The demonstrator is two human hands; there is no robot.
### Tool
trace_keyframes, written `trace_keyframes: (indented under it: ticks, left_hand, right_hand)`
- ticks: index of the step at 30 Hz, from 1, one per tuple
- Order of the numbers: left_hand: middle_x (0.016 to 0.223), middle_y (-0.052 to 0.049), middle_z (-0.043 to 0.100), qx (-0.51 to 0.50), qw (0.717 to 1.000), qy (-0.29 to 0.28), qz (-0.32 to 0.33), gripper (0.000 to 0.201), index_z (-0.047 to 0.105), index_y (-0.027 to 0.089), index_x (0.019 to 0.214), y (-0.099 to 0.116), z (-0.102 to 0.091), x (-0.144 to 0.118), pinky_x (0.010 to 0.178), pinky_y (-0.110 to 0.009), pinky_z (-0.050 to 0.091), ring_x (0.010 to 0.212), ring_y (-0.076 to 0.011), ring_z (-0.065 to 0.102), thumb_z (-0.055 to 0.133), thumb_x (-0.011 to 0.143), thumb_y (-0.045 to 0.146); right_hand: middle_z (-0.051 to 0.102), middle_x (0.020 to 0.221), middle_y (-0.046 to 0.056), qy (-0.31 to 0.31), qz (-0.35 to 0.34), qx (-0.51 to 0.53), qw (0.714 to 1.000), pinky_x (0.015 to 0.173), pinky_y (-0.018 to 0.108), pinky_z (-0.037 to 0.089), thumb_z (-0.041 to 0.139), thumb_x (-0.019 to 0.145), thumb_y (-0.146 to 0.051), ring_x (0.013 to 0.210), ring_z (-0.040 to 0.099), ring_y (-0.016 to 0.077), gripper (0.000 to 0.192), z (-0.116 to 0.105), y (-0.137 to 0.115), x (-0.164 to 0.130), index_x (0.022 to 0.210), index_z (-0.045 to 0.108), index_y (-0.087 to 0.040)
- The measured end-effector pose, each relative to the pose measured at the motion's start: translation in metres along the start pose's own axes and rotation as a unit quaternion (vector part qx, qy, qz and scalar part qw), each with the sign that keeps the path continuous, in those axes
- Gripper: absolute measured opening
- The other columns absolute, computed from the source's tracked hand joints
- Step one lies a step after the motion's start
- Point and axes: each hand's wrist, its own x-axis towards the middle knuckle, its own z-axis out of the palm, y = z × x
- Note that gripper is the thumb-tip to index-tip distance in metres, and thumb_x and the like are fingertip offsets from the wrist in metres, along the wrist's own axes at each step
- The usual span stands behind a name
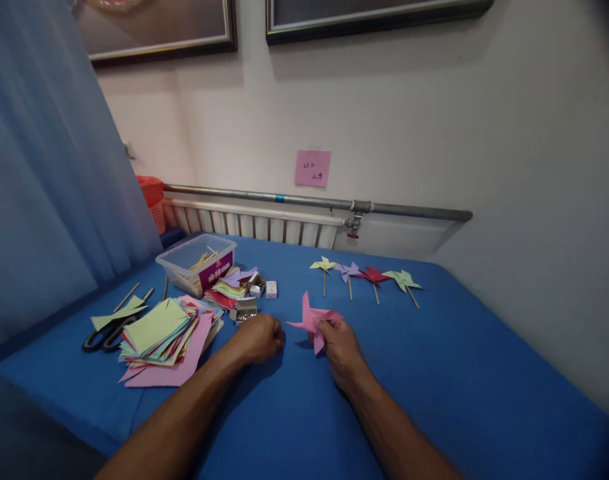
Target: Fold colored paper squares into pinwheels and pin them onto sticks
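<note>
While the right hand (340, 348) pinches a pink pinwheel of folded paper (311, 321) near its middle, between thumb and fingers, the left hand (261, 339) rests with curled fingers to the left of it, with a narrow gap between. The pinwheel is just over the blue cloth-covered tabletop (294, 420), to the left and slightly far side of the right grip. It has no clear long axis: one blade points far, one near, one to the right, and one to the left, toward the left hand. A small open cardboard box with shiny metal pieces (245, 309) lies just beyond the left hand, so this hand is the nearer one to it — the right hand is well apart.

Some things are hard to make out. I cannot tell whether the left grip holds something small, because its fingertips are turned out of view. The right fingers cover part of the pinwheel's right side, and I see no stick on it, though one could be hidden behind. The shiny pieces are too small to distinguish. At the left, pale green paper (121, 315) covers part of the black-handled scissors (115, 328) — and both forearms are cut off at the near edge.
</note>
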Motion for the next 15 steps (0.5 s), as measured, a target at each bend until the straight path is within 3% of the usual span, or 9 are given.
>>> trace_keyframes:
  ticks: [4, 9, 12, 15]
  left_hand:
    - [0.080, -0.004, 0.075, 0.034, 0.998, -0.011, 0.060, 0.015, 0.072, 0.023, 0.077, -0.004, 0.000, -0.003, 0.063, -0.028, 0.037, 0.076, -0.0202, 0.067, 0.058, 0.078, 0.017]
    - [0.093, -0.011, 0.076, 0.129, 0.983, 0.003, 0.132, 0.021, 0.071, 0.021, 0.087, -0.010, 0.001, -0.004, 0.068, -0.031, 0.040, 0.085, -0.0253, 0.069, 0.050, 0.087, 0.018]
    - [0.094, -0.013, 0.074, 0.146, 0.982, -0.001, 0.122, 0.021, 0.069, 0.019, 0.091, -0.015, -0.002, -0.003, 0.070, -0.032, 0.041, 0.085, -0.0267, 0.069, 0.048, 0.091, 0.020]
    - [0.093, -0.011, 0.073, 0.093, 0.991, 0.031, 0.093, 0.017, 0.066, 0.019, 0.089, -0.026, -0.012, -0.002, 0.074, -0.032, 0.042, 0.088, -0.0250, 0.067, 0.050, 0.089, 0.018]
  right_hand:
    - [0.058, 0.052, -0.003, -0.006, -0.008, 0.004, 1.000, 0.053, 0.026, 0.035, 0.079, 0.065, -0.047, 0.051, 0.048, 0.0122, 0.033, 0.000, -0.001, -0.001, 0.060, 0.064, -0.018]
    - [0.057, 0.053, -0.004, -0.006, -0.018, 0.000, 1.000, 0.052, 0.026, 0.033, 0.079, 0.064, -0.047, 0.050, 0.045, 0.0111, 0.033, -0.001, -0.003, -0.002, 0.063, 0.064, -0.018]
    - [0.057, 0.054, -0.004, 0.002, -0.025, -0.008, 1.000, 0.053, 0.025, 0.034, 0.079, 0.064, -0.047, 0.051, 0.046, 0.0109, 0.033, -0.002, -0.004, -0.001, 0.064, 0.064, -0.018]
    - [0.058, 0.056, -0.004, 0.012, -0.032, -0.015, 0.999, 0.052, 0.025, 0.035, 0.079, 0.065, -0.047, 0.052, 0.046, 0.0110, 0.033, -0.002, -0.006, -0.001, 0.066, 0.064, -0.018]
